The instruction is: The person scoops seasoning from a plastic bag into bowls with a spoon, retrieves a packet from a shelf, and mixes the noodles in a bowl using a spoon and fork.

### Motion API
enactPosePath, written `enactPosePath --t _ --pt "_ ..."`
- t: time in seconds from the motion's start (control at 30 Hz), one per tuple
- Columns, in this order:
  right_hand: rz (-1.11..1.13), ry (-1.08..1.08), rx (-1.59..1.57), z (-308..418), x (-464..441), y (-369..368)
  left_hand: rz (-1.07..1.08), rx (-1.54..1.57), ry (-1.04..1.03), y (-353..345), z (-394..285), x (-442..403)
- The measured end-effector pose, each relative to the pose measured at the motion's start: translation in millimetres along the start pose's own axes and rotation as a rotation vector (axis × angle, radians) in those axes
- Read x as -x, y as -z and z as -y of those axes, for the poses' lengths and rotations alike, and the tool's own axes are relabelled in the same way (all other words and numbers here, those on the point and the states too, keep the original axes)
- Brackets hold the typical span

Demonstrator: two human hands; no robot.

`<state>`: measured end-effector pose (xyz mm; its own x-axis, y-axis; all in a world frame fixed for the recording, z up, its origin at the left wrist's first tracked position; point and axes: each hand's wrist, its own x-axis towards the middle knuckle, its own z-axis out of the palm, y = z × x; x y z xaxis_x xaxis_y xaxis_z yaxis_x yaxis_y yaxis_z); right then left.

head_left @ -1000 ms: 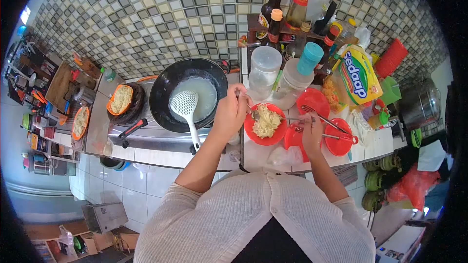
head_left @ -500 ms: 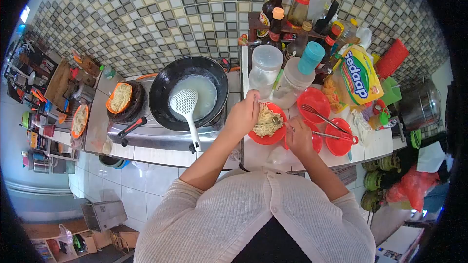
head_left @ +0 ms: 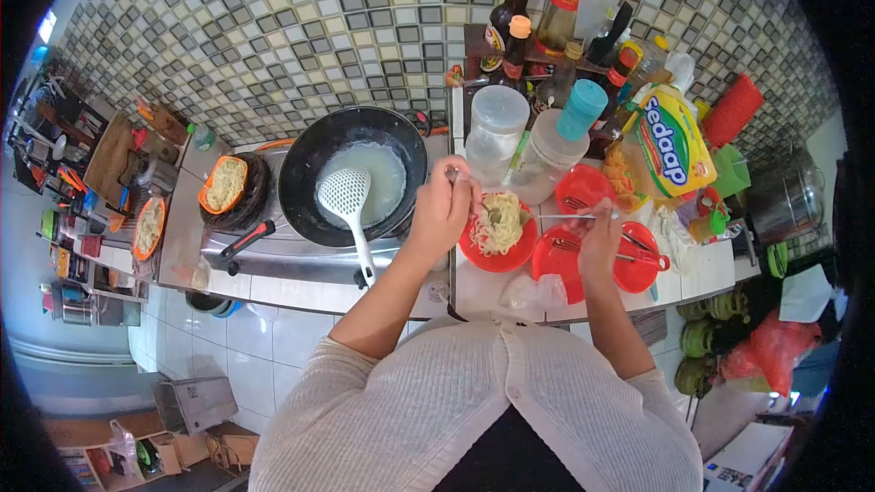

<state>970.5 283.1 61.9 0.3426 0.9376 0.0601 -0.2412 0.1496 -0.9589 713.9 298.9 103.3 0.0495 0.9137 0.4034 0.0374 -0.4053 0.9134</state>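
A red bowl (head_left: pixel 492 261) of noodles (head_left: pixel 499 230) stands on the tiled counter in front of me. My left hand (head_left: pixel 444 210) is closed at the bowl's left side around a metal utensil, whose handle end shows above the fist. On the right, my right hand (head_left: pixel 598 239) grips the thin handle of another metal utensil (head_left: pixel 551 216) that points left to the noodles. Both utensil heads are mostly hidden in the noodles, so I cannot tell spoon from fork. Strands look lifted into a heap. Below my right hand are more red bowls (head_left: pixel 558 281) with metal utensils.
Left, a black wok (head_left: pixel 293 191) with cloudy liquid and a white skimmer (head_left: pixel 344 189) sits on the stove. Orange plates of noodles (head_left: pixel 224 184) lie beyond. Behind the bowls stand clear jars (head_left: pixel 498 123), sauce bottles (head_left: pixel 558 14) and a yellow Sedaap pack (head_left: pixel 670 141).
My right hand has moved right and slightly up, away from the bowl's rim. My left hand has shifted left and off the rim. The noodles are now heaped higher.
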Motion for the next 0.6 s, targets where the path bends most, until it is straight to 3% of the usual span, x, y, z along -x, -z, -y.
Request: enactPosePath --t 0.2,0.3,0.37,0.4,0.47,0.6 --pt "-0.003 0.067 -0.044 28.0 -1.5 -1.5 -0.062 0.091 -0.085 17.5 -29.2 -2.9" --pt "0.15 0.129 0.139 27.5 6.0 -1.1 -0.036 -0.124 0.023 24.3 -21.2 -2.7" --pt "0.197 0.348 0.481 28.2 16.3 -3.7 -0.009 -0.175 0.063 21.1 -13.0 -1.7" --pt "0.201 0.347 0.48 25.9 19.1 -6.1 -0.013 -0.177 0.065 16.9 -9.6 -0.9" --pt "0.332 0.578 0.653 18.6 25.8 -10.8 0.062 -0.21 0.066 1.0 -1.0 2.0" --pt "0.485 0.726 0.919 10.0 34.6 -34.2 0.11 -0.346 0.012 -24.3 28.8 2.9"
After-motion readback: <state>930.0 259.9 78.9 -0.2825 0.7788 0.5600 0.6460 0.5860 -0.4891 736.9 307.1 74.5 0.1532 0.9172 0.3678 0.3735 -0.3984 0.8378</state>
